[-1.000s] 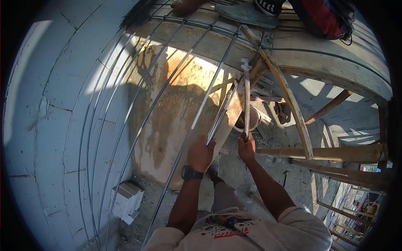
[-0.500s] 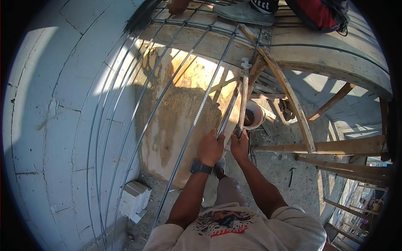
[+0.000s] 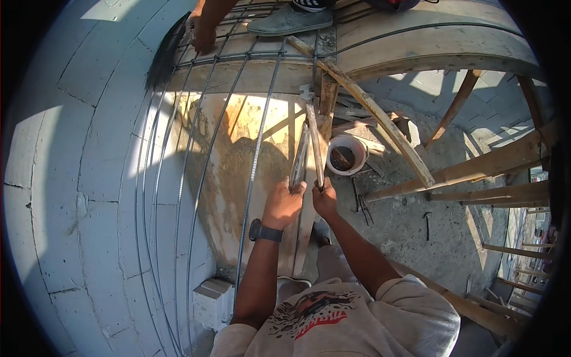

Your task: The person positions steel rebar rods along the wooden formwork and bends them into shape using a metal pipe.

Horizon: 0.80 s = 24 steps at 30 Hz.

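My left hand [image 3: 284,203], with a dark watch on its wrist, is closed round the lower end of a thin metal bar [image 3: 299,156]. Just to its right, my right hand [image 3: 325,199] grips the bottom of a long wooden handle [image 3: 316,143], topped by a notched metal head [image 3: 307,92]. Both pieces point away from me, nearly side by side, over a stained wooden panel [image 3: 226,172]. Long steel rods [image 3: 256,157] run past my left hand up to a tied grid.
Another person's hand [image 3: 204,39] and grey shoe [image 3: 290,20] are on the rebar grid at the top. A bucket [image 3: 347,154] stands on the floor at right, near a slanting wooden strip [image 3: 380,116] and timber props [image 3: 464,166]. Block wall [image 3: 89,226] rises at left.
The view has shifted, with the bucket now fully visible. My hands still hold both pieces, which have come closer together at the top. The other person's hand has come further into view.
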### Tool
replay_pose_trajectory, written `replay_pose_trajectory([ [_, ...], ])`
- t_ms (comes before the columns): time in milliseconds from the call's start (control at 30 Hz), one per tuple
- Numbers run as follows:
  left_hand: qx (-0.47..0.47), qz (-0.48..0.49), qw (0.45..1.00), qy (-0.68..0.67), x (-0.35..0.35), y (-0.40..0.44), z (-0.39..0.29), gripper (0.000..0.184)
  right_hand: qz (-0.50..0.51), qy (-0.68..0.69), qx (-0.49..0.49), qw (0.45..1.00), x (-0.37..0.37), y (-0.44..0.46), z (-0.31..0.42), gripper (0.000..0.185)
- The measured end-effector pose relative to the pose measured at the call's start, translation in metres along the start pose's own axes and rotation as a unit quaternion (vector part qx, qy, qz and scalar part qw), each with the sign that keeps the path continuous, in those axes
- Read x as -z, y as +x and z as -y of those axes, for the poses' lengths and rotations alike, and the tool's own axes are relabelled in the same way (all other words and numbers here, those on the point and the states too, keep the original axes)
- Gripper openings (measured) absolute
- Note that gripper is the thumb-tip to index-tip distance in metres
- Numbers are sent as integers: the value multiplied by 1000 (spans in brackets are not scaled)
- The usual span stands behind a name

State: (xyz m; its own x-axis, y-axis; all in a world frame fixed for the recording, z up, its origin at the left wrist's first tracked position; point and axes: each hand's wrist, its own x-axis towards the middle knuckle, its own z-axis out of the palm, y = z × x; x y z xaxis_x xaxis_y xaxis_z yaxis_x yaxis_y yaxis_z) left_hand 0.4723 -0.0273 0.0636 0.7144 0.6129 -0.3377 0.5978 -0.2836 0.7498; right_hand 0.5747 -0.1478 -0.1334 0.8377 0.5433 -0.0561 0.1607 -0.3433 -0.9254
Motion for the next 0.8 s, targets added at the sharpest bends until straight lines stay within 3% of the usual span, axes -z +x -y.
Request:
replay_pose_trajectory([
  [33, -54, 1, 999, 0, -6, 6, 18, 42, -9, -3, 8, 1000, -1, 0, 1, 15],
  [100, 99, 56, 969, -220, 6, 4, -13, 29, -2, -13, -3, 1000, 4, 2, -1, 15],
  [200, 56, 118, 915, -381, 15, 8, -14, 27, -5, -4, 0, 1000, 9, 2, -4, 15],
  [233, 89, 95, 946, -297, 17, 9, -17, 27, -5, 4, 5, 1000, 9, 3, -5, 16],
  [433, 120, 98, 955, -255, 35, 11, -38, 28, 40, 82, 30, 995, 8, -6, 9, 18],
  [467, 127, 101, 952, -258, 36, 10, -38, 28, 107, 160, -65, 979, 23, -6, 28, 16],
  [533, 68, 88, 978, -175, 28, 12, -8, 38, 232, 304, -259, 887, 69, -17, 74, 12],
  [567, 30, 81, 987, -134, 25, 18, 3, 46, 249, 333, -240, 877, 77, -25, 76, 13],
  [767, 57, 64, 989, -117, 22, 12, 14, 66, 149, 206, -136, 958, 86, -52, 78, 19],
  [800, 56, 48, 989, -126, 19, 12, 15, 54, 156, 251, -144, 944, 86, -50, 76, 20],
])
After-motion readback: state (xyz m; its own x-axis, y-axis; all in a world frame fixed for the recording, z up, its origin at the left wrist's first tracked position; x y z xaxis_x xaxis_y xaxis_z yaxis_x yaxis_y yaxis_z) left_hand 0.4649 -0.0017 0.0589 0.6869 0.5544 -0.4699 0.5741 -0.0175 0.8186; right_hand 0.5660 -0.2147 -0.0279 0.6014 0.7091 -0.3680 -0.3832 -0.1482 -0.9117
